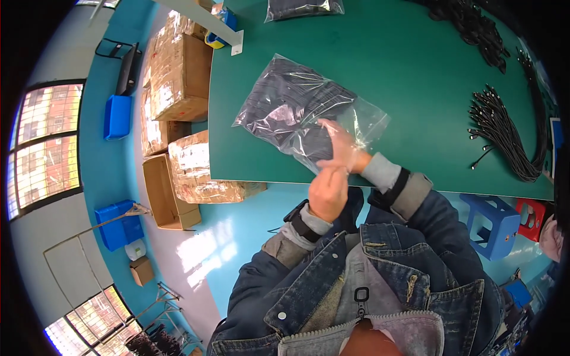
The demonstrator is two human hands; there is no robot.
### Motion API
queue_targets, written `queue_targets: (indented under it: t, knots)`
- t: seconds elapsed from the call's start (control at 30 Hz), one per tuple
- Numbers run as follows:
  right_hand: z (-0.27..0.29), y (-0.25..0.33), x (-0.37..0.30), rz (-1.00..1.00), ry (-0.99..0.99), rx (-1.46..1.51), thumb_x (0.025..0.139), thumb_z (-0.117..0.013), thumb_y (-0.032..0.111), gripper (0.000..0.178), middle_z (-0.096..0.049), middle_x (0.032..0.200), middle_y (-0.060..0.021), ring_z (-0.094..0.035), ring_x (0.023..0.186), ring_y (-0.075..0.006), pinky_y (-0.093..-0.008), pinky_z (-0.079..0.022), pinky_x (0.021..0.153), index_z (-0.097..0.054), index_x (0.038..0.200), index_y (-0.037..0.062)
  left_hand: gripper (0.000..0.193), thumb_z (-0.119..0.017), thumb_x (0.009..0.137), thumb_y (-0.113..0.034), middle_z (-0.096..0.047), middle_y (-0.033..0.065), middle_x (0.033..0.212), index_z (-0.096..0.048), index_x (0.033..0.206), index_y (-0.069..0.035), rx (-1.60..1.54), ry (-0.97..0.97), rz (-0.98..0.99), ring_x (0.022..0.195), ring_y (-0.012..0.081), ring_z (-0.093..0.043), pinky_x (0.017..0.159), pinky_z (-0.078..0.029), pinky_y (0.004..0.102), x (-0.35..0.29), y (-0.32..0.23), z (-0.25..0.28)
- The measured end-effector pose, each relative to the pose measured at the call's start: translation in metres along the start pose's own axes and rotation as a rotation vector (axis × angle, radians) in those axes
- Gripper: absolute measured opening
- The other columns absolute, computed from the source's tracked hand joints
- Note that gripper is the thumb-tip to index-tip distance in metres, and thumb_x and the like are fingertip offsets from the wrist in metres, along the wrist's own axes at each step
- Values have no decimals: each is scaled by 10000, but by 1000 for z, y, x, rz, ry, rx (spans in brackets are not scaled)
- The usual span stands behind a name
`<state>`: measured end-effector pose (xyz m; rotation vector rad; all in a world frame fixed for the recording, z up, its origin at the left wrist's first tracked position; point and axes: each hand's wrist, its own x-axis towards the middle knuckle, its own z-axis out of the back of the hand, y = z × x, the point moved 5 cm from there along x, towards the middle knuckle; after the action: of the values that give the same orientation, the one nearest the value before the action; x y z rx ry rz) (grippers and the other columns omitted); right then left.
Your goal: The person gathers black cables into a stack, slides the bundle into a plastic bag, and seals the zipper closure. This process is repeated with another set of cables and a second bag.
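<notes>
A clear plastic bag (372, 117) filled with bundled black cables (279, 89) lies slantwise near the green table's front edge. My right hand (344, 145) is at the bag's open right end, its fingers curved around the near end of the cable bundle. Whether that hand is fully inside the plastic I cannot tell. My left hand (328, 193) is closed in a pinch on the bag's near edge, just beside the right hand's thumb. Glare on the plastic hides part of the cables.
On the green table (409, 89), loose black cables (504, 136) with metal plugs lie at the right and more cables (469, 29) at the far right. Another filled bag (304, 8) is at the far edge. Cardboard boxes (181, 74) stand left; a blue stool (490, 225) is at right.
</notes>
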<state>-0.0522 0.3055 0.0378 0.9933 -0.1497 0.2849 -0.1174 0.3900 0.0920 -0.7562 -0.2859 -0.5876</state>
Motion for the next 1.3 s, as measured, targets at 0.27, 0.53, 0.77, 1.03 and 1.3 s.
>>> queue_targets:
  t: [0.27,0.53,0.77,1.03,1.3]
  knots:
    - [-17,7,13,-74,-150,-285,581,-774,323,922,-415,1193,-228,-411,1109,-393,-417,-287,1007,-285,1273,-40,133,-642,705,11,-540,107,723,-552,796,-27,-76,12,121,625,272,-557,554,-452,333,-23,16,-13]
    - [-7,-11,-15,5,58,-138,641,-732,326,868,-390,1241,-203,-401,1136,-369,-379,-315,1007,-289,1294,-35,120,-641,716,0,-535,109,714,-545,782,-27,-140,6,230,615,283,-551,537,-442,340,-24,27,-10]
    - [-18,-19,8,-219,136,-59,658,-732,246,760,-418,1221,-181,-448,1081,-366,-416,-375,935,-353,1277,17,113,-642,719,-6,-537,108,712,-544,770,-31,-145,87,153,617,289,-550,539,-441,344,-25,20,-27]
    - [-11,-18,2,49,-182,-204,691,-702,223,604,-494,1116,-156,-525,957,-336,-401,-450,792,-437,1200,36,107,-633,716,8,-535,105,705,-544,761,-32,-150,87,253,572,279,-539,514,-433,339,-25,34,-27]
    - [21,-37,17,77,-252,-168,704,-620,148,232,-501,867,-133,-502,806,-316,-426,-427,709,-510,869,27,79,-617,739,-7,-533,116,693,-543,755,-31,-120,148,199,564,280,-530,501,-423,338,-19,29,-32]
